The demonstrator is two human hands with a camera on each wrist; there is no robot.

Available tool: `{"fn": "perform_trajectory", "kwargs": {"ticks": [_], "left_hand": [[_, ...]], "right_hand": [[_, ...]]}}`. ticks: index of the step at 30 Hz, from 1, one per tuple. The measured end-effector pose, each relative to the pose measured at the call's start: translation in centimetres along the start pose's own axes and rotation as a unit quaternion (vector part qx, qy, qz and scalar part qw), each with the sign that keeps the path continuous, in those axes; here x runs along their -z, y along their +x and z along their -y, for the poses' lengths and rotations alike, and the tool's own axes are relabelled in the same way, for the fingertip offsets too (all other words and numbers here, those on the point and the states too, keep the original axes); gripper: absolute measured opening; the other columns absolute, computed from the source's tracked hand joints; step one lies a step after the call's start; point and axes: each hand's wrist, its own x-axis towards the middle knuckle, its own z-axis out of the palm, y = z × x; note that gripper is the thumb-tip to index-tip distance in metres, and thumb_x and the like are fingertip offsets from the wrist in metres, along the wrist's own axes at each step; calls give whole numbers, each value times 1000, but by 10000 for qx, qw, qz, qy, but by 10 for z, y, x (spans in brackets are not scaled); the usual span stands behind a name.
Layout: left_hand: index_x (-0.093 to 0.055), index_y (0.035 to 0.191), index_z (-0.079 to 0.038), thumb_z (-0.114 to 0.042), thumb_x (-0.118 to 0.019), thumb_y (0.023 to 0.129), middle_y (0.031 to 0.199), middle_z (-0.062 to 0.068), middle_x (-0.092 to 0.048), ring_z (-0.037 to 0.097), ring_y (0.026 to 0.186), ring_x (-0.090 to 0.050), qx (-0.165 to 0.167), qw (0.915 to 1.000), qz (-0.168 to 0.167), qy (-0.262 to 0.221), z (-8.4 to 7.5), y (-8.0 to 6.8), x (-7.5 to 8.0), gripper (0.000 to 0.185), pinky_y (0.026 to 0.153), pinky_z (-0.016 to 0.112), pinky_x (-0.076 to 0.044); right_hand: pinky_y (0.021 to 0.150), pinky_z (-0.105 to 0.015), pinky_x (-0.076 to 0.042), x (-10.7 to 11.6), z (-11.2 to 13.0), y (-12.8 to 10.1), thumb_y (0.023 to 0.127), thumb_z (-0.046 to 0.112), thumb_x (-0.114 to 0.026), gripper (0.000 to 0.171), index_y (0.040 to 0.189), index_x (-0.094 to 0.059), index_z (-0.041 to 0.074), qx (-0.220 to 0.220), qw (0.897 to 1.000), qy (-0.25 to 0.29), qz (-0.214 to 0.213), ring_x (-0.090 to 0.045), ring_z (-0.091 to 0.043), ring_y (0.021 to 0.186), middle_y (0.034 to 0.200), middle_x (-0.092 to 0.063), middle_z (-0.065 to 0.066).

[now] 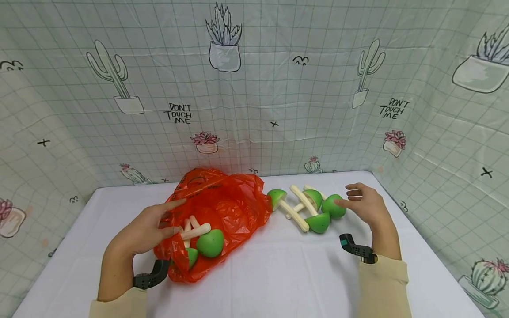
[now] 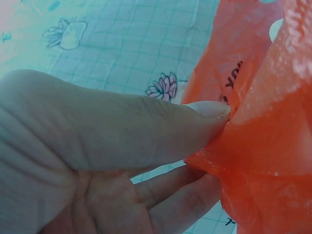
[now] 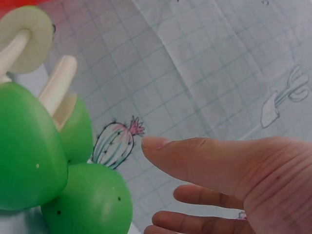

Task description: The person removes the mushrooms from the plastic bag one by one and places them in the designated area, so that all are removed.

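My left hand (image 1: 145, 229) holds the left edge of a red plastic bag (image 1: 242, 207), with the thumb against the film and fingers behind it in the left wrist view. The bag lies on its side, mouth facing me. Inside are several toy mushrooms with green caps and cream stems, one round cap (image 1: 210, 243) foremost. My right hand (image 1: 367, 205) hovers with nothing in its fingers, beside the green mushroom (image 1: 333, 206) at the right end of a loose group. The right wrist view shows a gap between the thumb and that mushroom's cap (image 3: 92, 200).
The loose group, including a mushroom with its stem toward the back (image 1: 318, 222), lies right of the bag on a white table (image 1: 270, 282). A grid-patterned cloth (image 1: 270, 97) with cactus drawings hangs behind and at both sides.
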Motion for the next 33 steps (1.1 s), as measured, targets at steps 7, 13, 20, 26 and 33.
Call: {"fn": "perform_trajectory", "kwargs": {"ticks": [7, 13, 20, 26, 33], "left_hand": [[-48, 154, 4, 2, -73, 94, 148, 31, -55, 49, 130, -57, 20, 10000, 27, 22, 0, 0, 0, 65, 103, 62, -52], [-48, 154, 4, 3, -72, 94, 148, 31, -54, 49, 129, -58, 13, 10000, 36, -23, -1, 0, 0, 65, 102, 61, -53], [-48, 153, 4, 3, -73, 93, 148, 31, -54, 49, 127, -59, -7, 10000, 44, 9, 0, 0, 0, 65, 101, 60, -54], [-49, 153, 4, 3, -73, 93, 146, 31, -56, 48, 126, -60, 27, 10000, 65, 33, 0, 0, 0, 65, 100, 59, -55], [-48, 153, 5, 3, -74, 93, 146, 33, -55, 50, 126, -59, 80, 9999, 79, -4, -1, 1, 1, 65, 96, 57, -58]], "right_hand": [[107, -64, -47, -4, 17, -2, 96, 29, -78, 73, 150, -46, -8, 538, 9983, -203, -124, -49, -53, 137, 146, -52, -35], [109, -63, -47, -12, 31, -3, 95, 26, -79, 72, 150, -47, -7, 719, 9974, -33, -51, -49, -51, 138, 148, -52, -33], [109, -58, -49, -24, 43, -4, 94, 16, -80, 63, 146, -53, -5, 1174, 9929, 143, -142, -55, -47, 135, 145, -57, -28], [108, -55, -50, -39, 60, -7, 94, 17, -81, 61, 145, -55, -4, 1537, 9875, 342, 8, -58, -44, 133, 145, -59, -26], [109, -51, -51, -63, 84, -10, 91, 12, -83, 56, 140, -60, -2, 1930, 9785, 696, 234, -62, -41, 128, 137, -65, -21]]}}
